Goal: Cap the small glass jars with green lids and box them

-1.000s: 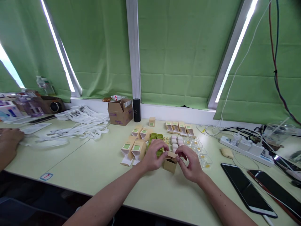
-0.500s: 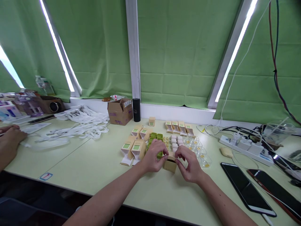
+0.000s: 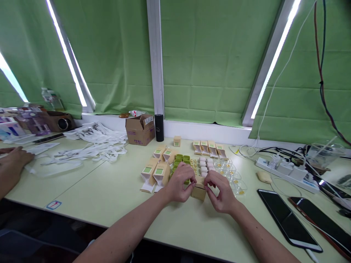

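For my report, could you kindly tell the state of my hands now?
Left hand: closed, holding the small box lid.
Right hand: closed, holding the small box lid, opposite side.

Under the fingertips of my left hand (image 3: 181,183) and right hand (image 3: 221,190), the lid of the small, tan cardboard box (image 3: 198,194) now sits lower, its dark opening narrowed. A co-worker's hand (image 3: 17,162) lies farther right than before.
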Motion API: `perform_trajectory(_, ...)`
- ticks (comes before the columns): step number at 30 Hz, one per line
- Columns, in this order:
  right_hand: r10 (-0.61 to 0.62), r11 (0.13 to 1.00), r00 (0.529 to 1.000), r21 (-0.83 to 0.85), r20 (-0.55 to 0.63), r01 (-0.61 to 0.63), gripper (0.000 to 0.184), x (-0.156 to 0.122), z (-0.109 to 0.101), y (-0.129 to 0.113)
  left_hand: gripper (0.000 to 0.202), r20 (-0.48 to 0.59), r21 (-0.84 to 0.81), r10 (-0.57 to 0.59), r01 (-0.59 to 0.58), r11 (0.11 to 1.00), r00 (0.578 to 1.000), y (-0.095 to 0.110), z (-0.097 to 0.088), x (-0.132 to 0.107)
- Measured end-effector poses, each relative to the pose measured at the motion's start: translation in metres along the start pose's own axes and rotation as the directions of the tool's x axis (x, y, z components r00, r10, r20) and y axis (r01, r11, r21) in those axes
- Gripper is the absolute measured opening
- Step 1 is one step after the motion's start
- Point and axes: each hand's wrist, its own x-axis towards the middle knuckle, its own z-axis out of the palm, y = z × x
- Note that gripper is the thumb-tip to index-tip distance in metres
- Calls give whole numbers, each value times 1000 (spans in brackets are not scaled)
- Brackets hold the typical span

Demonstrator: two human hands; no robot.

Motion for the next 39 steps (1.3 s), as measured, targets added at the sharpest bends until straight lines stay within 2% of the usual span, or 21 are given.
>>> perform_trajectory(3, 23, 1000, 1000, -3, 12, -23, 10, 0, 1, 0, 10, 20, 10, -20, 20, 1000, 1000, 0, -1, 0)
perform_trajectory(9, -2, 1000, 1000, -10, 3, 2, 13, -3, 3, 5, 10, -1, 9, 36, -36, 999, 999, 1, -3, 1)
perform_trajectory(14, -4, 1000, 1000, -3, 25, 4, 17, -4, 4, 6, 20, 4, 29, 39, -39, 999, 999, 2, -2, 1)
perform_trajectory(18, 26, 1000, 998, -18, 58, -25, 17, -4, 2, 5, 29, 15, 58, -4, 3, 998, 1000, 2, -1, 2)
perform_trajectory(23, 38, 999, 996, -42, 84, -34, 3, -2, -8, 8, 21, -89, 135, -87, 98, 986, 992, 1, 0, 4)
perform_trajectory(28, 143, 986, 965, -118, 218, -120, 38, -2, -18, 13, 20, -83, 238, -205, 219, 946, 975, -4, 5, 5)
perform_trajectory(30, 135, 987, 972, -109, 193, -115, 40, -3, -20, 15, 27, -77, 281, -218, 231, 932, 973, -4, 5, 5)
perform_trajectory(33, 97, 993, 992, -71, 85, -92, 39, -4, -20, 18, 38, -111, 334, -213, 238, 912, 971, -4, 5, 5)
perform_trajectory(35, 74, 996, 996, -60, 48, -71, 38, -4, -19, 18, 37, -121, 345, -213, 242, 907, 970, -3, 4, 5)
perform_trajectory(39, 28, 998, 998, -65, 56, -25, 36, -4, -16, 16, 24, -94, 288, -211, 230, 930, 973, -2, 5, 5)
